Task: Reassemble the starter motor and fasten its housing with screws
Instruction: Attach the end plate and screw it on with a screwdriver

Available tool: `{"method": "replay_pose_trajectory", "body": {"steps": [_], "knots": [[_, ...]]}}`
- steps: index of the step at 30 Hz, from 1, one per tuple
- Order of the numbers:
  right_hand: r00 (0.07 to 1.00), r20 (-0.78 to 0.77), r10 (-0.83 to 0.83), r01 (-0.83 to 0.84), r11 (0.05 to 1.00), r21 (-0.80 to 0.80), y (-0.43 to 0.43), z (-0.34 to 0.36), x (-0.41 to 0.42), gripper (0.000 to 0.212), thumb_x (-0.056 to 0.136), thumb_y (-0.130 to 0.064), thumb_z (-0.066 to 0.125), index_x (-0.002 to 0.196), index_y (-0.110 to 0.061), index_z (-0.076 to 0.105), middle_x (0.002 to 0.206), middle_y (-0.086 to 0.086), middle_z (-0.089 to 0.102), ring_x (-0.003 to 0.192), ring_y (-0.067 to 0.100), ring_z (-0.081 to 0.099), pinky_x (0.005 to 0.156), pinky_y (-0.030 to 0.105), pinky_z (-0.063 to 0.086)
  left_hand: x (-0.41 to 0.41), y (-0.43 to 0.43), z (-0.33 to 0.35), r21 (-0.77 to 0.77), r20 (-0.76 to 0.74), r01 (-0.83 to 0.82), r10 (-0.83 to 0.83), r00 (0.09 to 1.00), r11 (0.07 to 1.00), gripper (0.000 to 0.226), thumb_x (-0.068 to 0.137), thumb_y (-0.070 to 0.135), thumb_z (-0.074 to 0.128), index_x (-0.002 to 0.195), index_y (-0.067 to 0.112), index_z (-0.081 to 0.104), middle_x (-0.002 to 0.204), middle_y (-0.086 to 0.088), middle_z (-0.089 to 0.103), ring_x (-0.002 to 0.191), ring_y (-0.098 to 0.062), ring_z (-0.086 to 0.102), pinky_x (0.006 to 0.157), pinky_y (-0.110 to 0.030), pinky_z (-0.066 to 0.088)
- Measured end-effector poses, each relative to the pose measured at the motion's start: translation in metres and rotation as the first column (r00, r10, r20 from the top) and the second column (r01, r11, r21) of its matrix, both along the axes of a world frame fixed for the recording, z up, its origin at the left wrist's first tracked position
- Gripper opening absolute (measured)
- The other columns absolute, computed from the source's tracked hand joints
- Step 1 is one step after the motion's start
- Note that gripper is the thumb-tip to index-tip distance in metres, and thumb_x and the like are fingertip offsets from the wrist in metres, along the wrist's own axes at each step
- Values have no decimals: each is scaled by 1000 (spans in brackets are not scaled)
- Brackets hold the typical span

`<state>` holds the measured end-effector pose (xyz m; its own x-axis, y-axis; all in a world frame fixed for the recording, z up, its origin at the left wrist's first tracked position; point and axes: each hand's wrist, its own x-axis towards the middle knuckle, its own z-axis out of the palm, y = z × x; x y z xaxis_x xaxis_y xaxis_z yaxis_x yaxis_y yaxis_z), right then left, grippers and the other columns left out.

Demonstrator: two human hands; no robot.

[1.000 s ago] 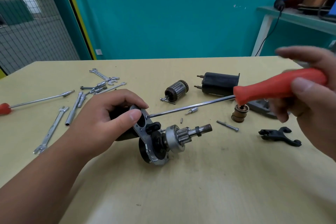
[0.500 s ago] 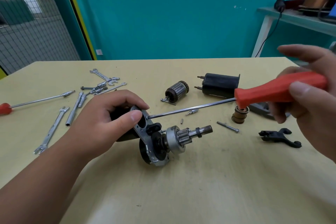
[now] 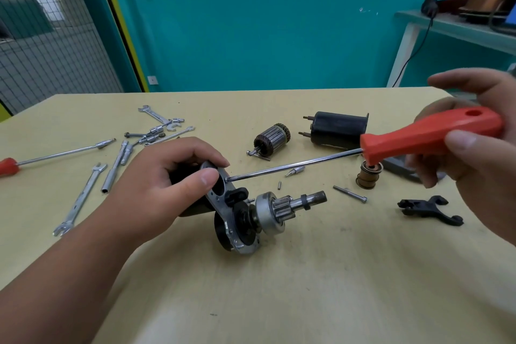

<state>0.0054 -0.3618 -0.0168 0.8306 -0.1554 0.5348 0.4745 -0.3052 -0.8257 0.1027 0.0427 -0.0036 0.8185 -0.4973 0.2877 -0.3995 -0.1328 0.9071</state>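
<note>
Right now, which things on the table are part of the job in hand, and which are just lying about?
In use: starter motor assembly, gripped by left hand; red-handled screwdriver, held by right hand, tip at its plate.
Lying about: armature, black housing, shift fork, sprung plunger, bolt, spanners, second screwdriver.

starter motor on its side

your starter motor [image 3: 245, 212] lies with its pinion shaft pointing right. the red-handled screwdriver [image 3: 430, 134] slants down-left, tip at the top of the silver end plate [image 3: 240, 246]. a long screw [image 3: 350, 194] lies loose right of the shaft.
</note>
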Motion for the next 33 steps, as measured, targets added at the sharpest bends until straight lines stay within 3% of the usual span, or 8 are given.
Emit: {"method": "replay_pose_trajectory", "body": {"steps": [4,9,13,17,23,26,30,33], "knots": [[997,34,-74,75,996,-53,0,-1,-2,64,101,-52,63,152,-18,45,80,13,65,51,37,65,51,35,56,1,0,0,10,9,-8,8,1000,1000,26,76,46,68,93,31,80,89,-12,70,79,-35,73,60,-33,61],[998,58,15,-15,1000,4,-4,-2,1,64,94,-23,61,154,-13,40,104,19,62,72,47,70,51,40,58,2,1,-1,19,33,-11,11,999,1000,26,77,46,67,94,31,80,89,-13,70,80,-41,71,59,-38,63],[997,17,-76,76,996,-36,-8,-7,1,59,104,-51,59,152,-19,46,87,15,67,56,39,67,50,41,57,2,1,-2,33,46,-13,11,999,999,25,77,47,67,94,32,79,89,-11,70,81,-40,72,59,-44,64],[999,-54,3,-3,1000,8,-15,-8,6,61,98,-29,62,151,-8,40,101,17,69,70,38,73,51,37,59,1,2,-2,22,33,-9,8,999,1000,25,78,46,67,94,32,79,88,-11,69,80,-38,72,61,-35,62],[995,-52,-86,84,996,-41,-10,-8,0,66,98,-57,65,152,-22,47,90,17,70,60,41,70,46,47,58,3,1,-3,34,42,-9,7,999,999,26,78,47,67,96,32,79,88,-9,70,80,-37,72,62,-38,63],[995,-77,-70,68,997,-32,-6,-3,1,86,86,-59,74,155,-20,42,104,17,68,70,42,73,48,49,59,2,1,-2,6,20,-3,3,1000,1000,25,78,46,68,94,31,79,88,-13,68,81,-43,70,61,-36,62],[990,-45,-136,133,989,-61,-8,-7,1,65,99,-58,63,152,-24,47,81,15,67,53,39,67,43,45,56,3,1,-3,18,27,-1,1,1000,1000,25,78,46,69,94,31,79,88,-14,68,81,-42,71,61,-36,62],[994,-59,-89,88,996,-20,-6,-4,2,77,92,-59,68,155,-22,43,93,16,69,66,43,72,47,45,58,3,2,-3,29,42,-5,4,999,1000,25,78,47,68,95,32,79,88,-13,69,81,-45,69,60,-47,65]]}}
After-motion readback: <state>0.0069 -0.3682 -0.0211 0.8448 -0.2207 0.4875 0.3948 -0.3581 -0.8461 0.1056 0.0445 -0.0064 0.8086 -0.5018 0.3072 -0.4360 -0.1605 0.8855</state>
